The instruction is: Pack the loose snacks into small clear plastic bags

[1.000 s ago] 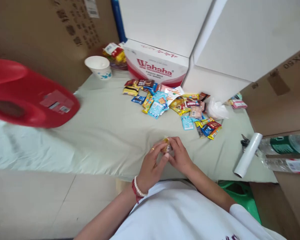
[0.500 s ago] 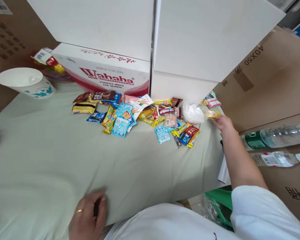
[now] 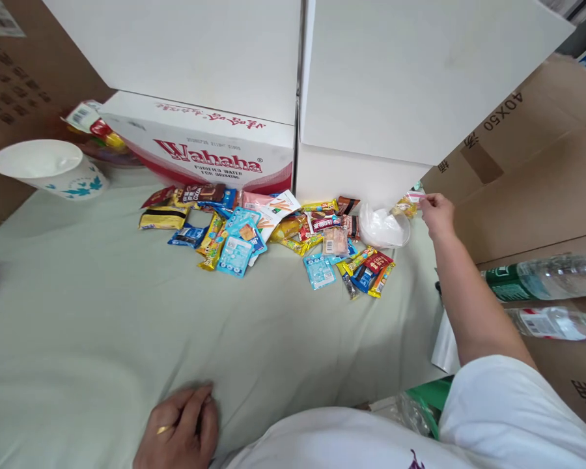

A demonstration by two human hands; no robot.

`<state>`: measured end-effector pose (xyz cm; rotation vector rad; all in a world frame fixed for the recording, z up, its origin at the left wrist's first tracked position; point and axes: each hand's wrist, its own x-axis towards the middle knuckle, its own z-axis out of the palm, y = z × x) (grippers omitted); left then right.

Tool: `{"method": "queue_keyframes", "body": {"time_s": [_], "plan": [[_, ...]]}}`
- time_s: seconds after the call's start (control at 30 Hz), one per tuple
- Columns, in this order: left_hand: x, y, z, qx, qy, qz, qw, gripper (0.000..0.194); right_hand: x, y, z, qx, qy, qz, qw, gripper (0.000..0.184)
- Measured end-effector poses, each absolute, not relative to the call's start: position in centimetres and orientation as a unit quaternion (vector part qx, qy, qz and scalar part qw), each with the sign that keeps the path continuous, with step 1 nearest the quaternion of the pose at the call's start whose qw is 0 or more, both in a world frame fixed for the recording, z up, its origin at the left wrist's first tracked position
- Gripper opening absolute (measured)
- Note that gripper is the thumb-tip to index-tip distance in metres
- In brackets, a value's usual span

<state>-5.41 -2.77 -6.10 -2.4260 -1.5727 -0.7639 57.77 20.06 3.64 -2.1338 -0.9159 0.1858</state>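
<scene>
My right hand (image 3: 437, 213) reaches to the far right of the table, fingers pinched at a small yellow snack packet (image 3: 405, 208) beside a clear plastic bag (image 3: 383, 228). Whether the packet rests on the table or is lifted is unclear. My left hand (image 3: 180, 428), with a ring on it, lies loosely curled on the pale green tablecloth (image 3: 102, 312) at the near edge, holding nothing I can see. A pile of several colourful snack packets (image 3: 273, 234) lies in the middle, in front of the boxes.
A white and red Wahaha box (image 3: 205, 146) and large white boxes (image 3: 371, 85) stand behind the pile. A paper cup (image 3: 46, 168) stands at the left. Brown cartons (image 3: 532, 156) and two water bottles (image 3: 542, 277) are at the right.
A second ago both hands held a small packet near my body. The right hand then carried it out to the far right beside the plastic bag; the left dropped to the tablecloth's near edge.
</scene>
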Motion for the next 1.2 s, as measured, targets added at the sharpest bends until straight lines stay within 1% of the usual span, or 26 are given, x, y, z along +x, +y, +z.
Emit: {"method": "queue_keyframes", "body": {"time_s": [0.03,0.07,0.13,0.17,0.2,0.23,0.3,0.43,0.47,0.53,0.6,0.63,0.7,0.73,0.8,0.9,0.93,0.97,1.03,1.1,1.13,1.2], "plan": [[-5.4,-2.8,-6.1,-0.808,-0.523,-0.26,0.075,0.015,57.1,19.2,4.3,-0.822,-0.435,0.123,0.346,0.029],[-5.4,-2.8,-6.2,-0.808,-0.521,-0.265,0.072,0.016,56.5,18.5,5.0,-0.796,-0.51,0.18,0.273,0.034],[-5.3,-2.8,-6.2,-0.807,-0.518,-0.275,0.064,0.016,54.9,17.2,6.1,-0.741,-0.609,0.269,0.092,0.039],[-5.4,-2.8,-6.2,-0.806,-0.518,-0.278,0.06,0.016,54.1,16.8,6.5,-0.728,-0.624,0.284,0.019,0.038],[-5.4,-2.9,-6.3,-0.806,-0.518,-0.281,0.057,0.016,53.4,16.5,6.8,-0.724,-0.628,0.284,-0.028,0.035],[-5.4,-3.0,-6.3,-0.806,-0.517,-0.284,0.052,0.016,52.6,16.3,7.1,-0.724,-0.628,0.28,-0.049,0.032],[-5.5,-3.2,-6.5,-0.808,-0.512,-0.29,0.041,0.014,51.4,16.1,7.4,-0.73,-0.618,0.292,-0.029,0.03],[-5.9,-3.7,-6.9,-0.8,-0.512,-0.312,0.02,0.013,50.0,15.6,8.2,-0.723,-0.544,0.414,0.1,0.035],[-6.0,-3.8,-6.9,-0.794,-0.517,-0.319,0.01,0.013,49.8,15.4,8.5,-0.729,-0.526,0.415,0.138,0.036],[-6.2,-4.0,-6.8,-0.773,-0.535,-0.34,-0.029,0.014,49.1,14.7,9.3,-0.754,-0.507,0.357,0.217,0.038],[-6.0,-4.2,-6.1,-0.73,-0.565,-0.371,-0.103,0.014,47.5,13.3,10.0,-0.754,-0.496,0.27,0.337,0.039],[-5.7,-4.2,-5.6,-0.702,-0.579,-0.385,-0.152,0.015,46.1,12.4,10.1,-0.732,-0.488,0.256,0.4,0.039],[-4.6,-4.1,-4.4,-0.644,-0.596,-0.399,-0.266,0.02,42.0,10.0,9.5,-0.663,-0.46,0.304,0.506,0.039],[-3.9,-4.0,-3.7,-0.618,-0.593,-0.397,-0.33,0.024,39.3,8.6,8.7,-0.63,-0.439,0.363,0.528,0.039],[-2.0,-3.6,-2.5,-0.564,-0.558,-0.386,-0.47,0.033,33.3,5.8,6.4,-0.582,-0.395,0.471,0.533,0.041],[0.7,-2.6,-1.7,-0.435,-0.45,-0.379,-0.682,0.053,24.8,2.0,2.4,-0.531,-0.306,0.612,0.5,0.042],[1.4,-2.2,-1.8,-0.386,-0.41,-0.382,-0.733,0.059,22.6,1.1,1.3,-0.519,-0.283,0.643,0.487,0.041],[1.9,-2.0,-1.9,-0.346,-0.384,-0.38,-0.767,0.061,21.0,0.5,0.4,-0.51,-0.266,0.666,0.474,0.04],[2.3,-1.7,-2.5,-0.296,-0.379,-0.396,-0.782,0.058,19.0,-0.1,-0.9,-0.505,-0.259,0.688,0.453,0.039],[2.2,-1.7,-3.0,-0.274,-0.408,-0.425,-0.76,0.055,18.7,-0.2,-1.4,-0.517,-0.286,0.684,0.428,0.04],[2.0,-1.8,-3.3,-0.268,-0.423,-0.437,-0.747,0.054,18.9,-0.2,-1.5,-0.533,-0.313,0.664,0.421,0.04],[1.8,-2.0,-3.8,-0.267,-0.443,-0.449,-0.729,0.053,19.6,-0.3,-1.4,-0.576,-0.379,0.586,0.426,0.039]]}}
